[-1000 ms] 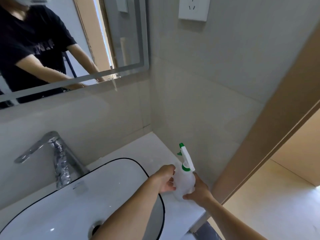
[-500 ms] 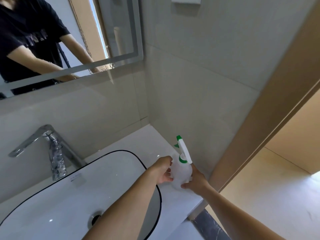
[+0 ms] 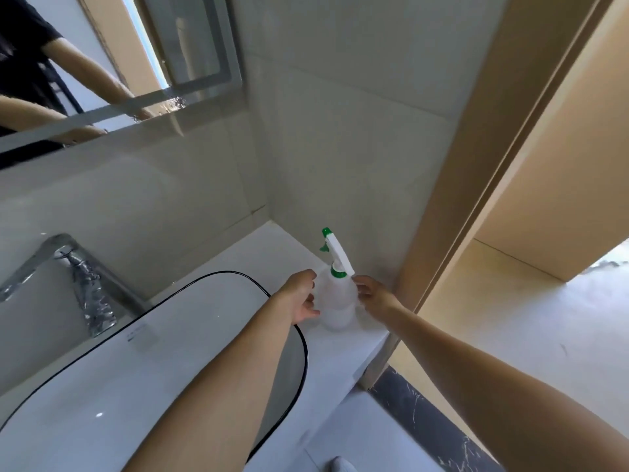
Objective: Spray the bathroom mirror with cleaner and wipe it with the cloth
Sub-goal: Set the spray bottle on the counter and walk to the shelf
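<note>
A translucent white spray bottle (image 3: 335, 303) with a white and green trigger head stands upright on the white counter (image 3: 258, 253), in the corner by the right wall. My left hand (image 3: 301, 296) is at the bottle's left side, fingers apart, palm toward it. On the bottle's right side, my right hand (image 3: 374, 296) has loose fingers, its fingertips at the bottle's shoulder. Neither hand wraps around the bottle. The mirror (image 3: 112, 52) hangs at the upper left and reflects my arms. No cloth is in view.
A white basin with a black rim (image 3: 218, 277) fills the lower left, with a chrome faucet (image 3: 81, 284) behind it. Tiled walls meet in the corner behind the bottle. A wooden door frame (image 3: 476, 165) rises at the right, with the floor beyond it.
Both hands gripped the bottle earlier; now they have loosened and sit at its sides. The bottle rests on the counter. The camera has tilted downward.
</note>
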